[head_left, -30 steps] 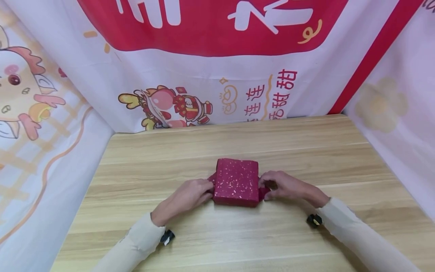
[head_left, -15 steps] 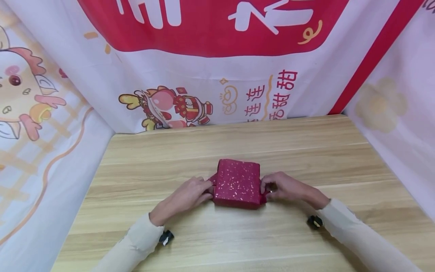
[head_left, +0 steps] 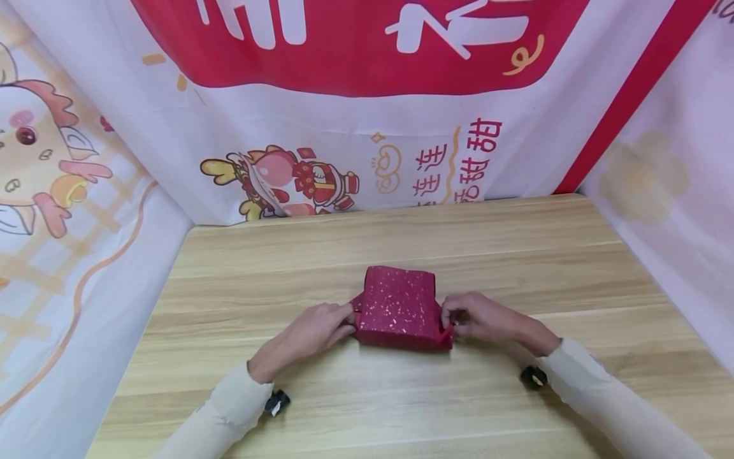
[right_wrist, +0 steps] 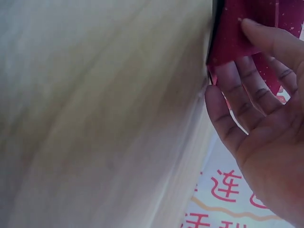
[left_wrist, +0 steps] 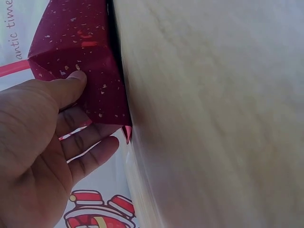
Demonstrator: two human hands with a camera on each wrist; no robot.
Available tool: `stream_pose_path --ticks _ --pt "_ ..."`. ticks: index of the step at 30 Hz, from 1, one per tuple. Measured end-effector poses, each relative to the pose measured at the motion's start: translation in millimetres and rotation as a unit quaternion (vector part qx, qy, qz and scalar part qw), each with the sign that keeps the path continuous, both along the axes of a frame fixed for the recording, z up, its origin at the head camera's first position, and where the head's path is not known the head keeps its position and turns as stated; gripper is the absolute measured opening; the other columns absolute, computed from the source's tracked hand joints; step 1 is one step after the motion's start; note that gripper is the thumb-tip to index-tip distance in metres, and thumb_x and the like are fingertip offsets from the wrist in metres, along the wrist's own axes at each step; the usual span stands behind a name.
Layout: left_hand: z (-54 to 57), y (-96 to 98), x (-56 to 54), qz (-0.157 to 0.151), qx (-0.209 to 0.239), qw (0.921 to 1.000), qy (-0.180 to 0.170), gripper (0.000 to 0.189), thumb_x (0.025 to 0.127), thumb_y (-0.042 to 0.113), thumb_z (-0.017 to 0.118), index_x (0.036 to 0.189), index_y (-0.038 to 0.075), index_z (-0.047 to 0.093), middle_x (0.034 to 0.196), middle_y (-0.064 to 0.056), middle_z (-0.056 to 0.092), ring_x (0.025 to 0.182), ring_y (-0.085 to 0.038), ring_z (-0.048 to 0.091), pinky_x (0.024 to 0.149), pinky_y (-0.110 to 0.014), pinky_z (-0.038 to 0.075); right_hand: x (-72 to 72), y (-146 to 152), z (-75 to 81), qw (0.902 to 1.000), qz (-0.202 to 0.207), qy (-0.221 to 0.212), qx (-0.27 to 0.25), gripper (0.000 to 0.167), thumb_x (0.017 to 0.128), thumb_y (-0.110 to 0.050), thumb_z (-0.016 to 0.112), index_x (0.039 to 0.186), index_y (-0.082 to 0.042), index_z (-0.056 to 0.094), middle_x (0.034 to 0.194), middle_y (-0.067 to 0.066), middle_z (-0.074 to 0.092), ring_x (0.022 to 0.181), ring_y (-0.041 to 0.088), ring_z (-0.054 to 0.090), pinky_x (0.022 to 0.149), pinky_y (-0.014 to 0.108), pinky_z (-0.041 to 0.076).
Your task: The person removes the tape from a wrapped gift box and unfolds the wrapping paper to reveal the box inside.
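Observation:
A dark red paper box [head_left: 398,299] with gold flecks lies in the middle of the table, with flaps standing out at its left and right ends. At the left end my left hand [head_left: 321,328] pinches the box. In the left wrist view, the thumb [left_wrist: 71,88] presses on the flecked face and the other fingers are partly behind it. My right hand [head_left: 482,315] pinches the right end flap [head_left: 445,335]. The right wrist view has the thumb in front of the red flap [right_wrist: 232,38] and fingers behind it. The inside of the box is hidden.
The wooden tabletop [head_left: 367,401] runs around the box on all sides. White printed cloth [head_left: 321,115] with a red panel hangs behind the far edge, and more cloth hangs at left and right. Each sleeve has a small black device [head_left: 278,403] near the wrist.
The box first shifts slightly right, then back left. Its right end flap now juts out further toward the front. My left hand has drawn slightly left; both hands stay at the box ends.

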State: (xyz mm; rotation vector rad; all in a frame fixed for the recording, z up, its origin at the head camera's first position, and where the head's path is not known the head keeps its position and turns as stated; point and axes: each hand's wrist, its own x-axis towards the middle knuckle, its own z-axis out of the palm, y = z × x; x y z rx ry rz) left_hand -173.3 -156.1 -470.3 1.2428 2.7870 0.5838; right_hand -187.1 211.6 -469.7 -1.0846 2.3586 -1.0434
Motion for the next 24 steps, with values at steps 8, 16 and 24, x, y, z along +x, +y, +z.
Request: stream_pose_path --ticks 8,16,24 --pt "2.4 -5.9 2.6 0.0 0.01 0.9998 -0.016 0.008 0.093 0.02 0.068 0.093 0.017 0.06 0.074 0.009 0.065 0.062 0.002 0.051 0.058 -0.014 0.048 -3.0 10 -1.1 0.998 -0.014 0.061 -0.012 0.012 0.084 -0.004 0.074 0.085 -0.015 0.07 0.094 -0.003 0.072 0.089 0.008 0.067 0.082 0.027 0.06" --pt "4.0 -5.3 6.4 -0.028 -0.024 0.9991 0.022 0.01 0.086 0.021 0.075 0.081 0.019 0.067 0.073 0.008 0.068 0.061 0.003 0.052 0.061 -0.013 0.05 -3.3 16 3.4 0.9912 -0.033 0.101 0.08 0.012 0.082 -0.013 0.079 0.08 -0.025 0.075 0.1 -0.005 0.073 0.093 0.011 0.067 0.084 0.034 0.058" --pt "3.0 -2.8 7.5 -0.02 -0.037 0.9991 -0.002 0.009 0.086 0.024 0.076 0.084 0.019 0.068 0.078 0.008 0.069 0.065 0.002 0.054 0.064 -0.014 0.052 1.6 11 10.7 0.9849 0.0 0.113 0.131 0.013 0.083 -0.029 0.078 0.094 -0.023 0.08 0.107 -0.001 0.068 0.099 0.014 0.063 0.089 0.039 0.056"
